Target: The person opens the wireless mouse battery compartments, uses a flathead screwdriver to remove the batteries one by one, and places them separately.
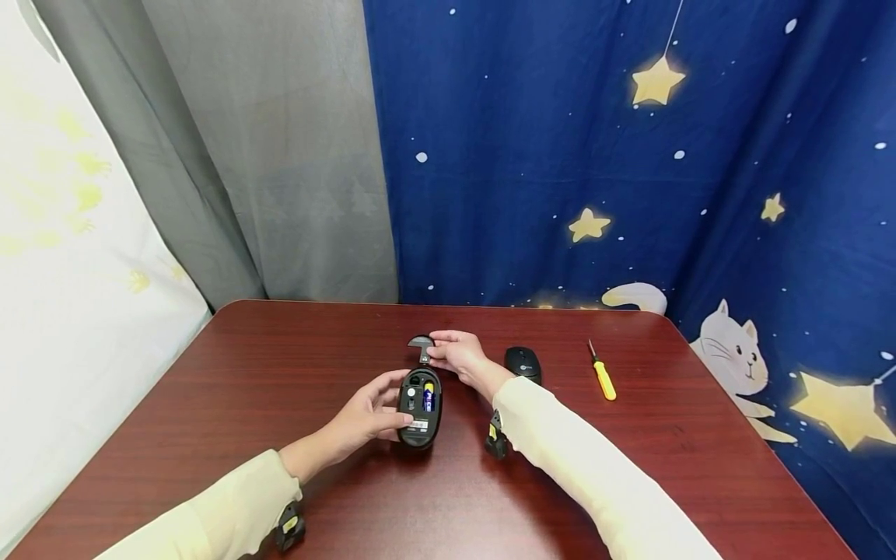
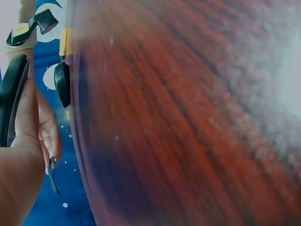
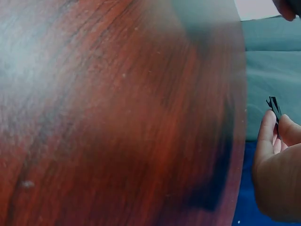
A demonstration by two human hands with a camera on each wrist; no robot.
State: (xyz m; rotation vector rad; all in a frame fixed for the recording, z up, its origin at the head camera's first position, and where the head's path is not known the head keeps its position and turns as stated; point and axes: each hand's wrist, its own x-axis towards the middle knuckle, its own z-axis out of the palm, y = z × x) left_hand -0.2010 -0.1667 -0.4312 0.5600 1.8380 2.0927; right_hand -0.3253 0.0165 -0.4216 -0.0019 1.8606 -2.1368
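Observation:
A black wireless mouse [image 1: 420,407] lies belly-up on the dark red table [image 1: 280,365], its battery bay uncovered with a battery showing. My left hand [image 1: 371,416] grips its left side; the left wrist view shows the mouse's edge [image 2: 11,94] against my thumb. Just beyond the mouse, my right hand [image 1: 455,356] pinches the small black battery cover [image 1: 422,344] by its edge; the same cover [image 3: 273,107] peeks out between my fingertips in the right wrist view.
A second black mouse [image 1: 523,362] sits upright right of my right wrist. A yellow-handled screwdriver [image 1: 602,373] lies further right. Grey and blue star-print curtains hang behind the table's far edge.

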